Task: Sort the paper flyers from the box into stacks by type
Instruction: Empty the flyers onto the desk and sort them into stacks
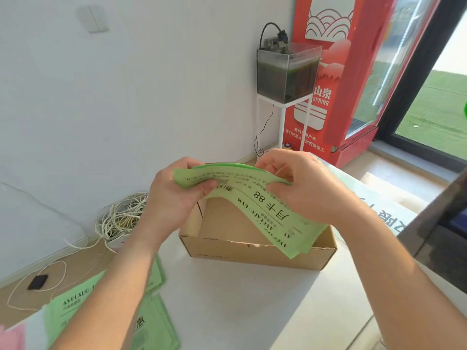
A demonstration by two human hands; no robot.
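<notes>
Several green flyers (267,218) in left hand (171,198) and right hand (308,193) partly hide box (252,256).

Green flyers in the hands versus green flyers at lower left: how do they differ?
The held flyers are gripped by the left hand and right hand above the box; the table flyers lie on the white surface. The held flyers curve and fan; the table flyers lie flat. Both are light green with AVOCADO print.

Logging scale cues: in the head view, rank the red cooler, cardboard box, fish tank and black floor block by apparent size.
Red cooler
cardboard box, partly hidden by flyers
fish tank
black floor block, smallest
</notes>
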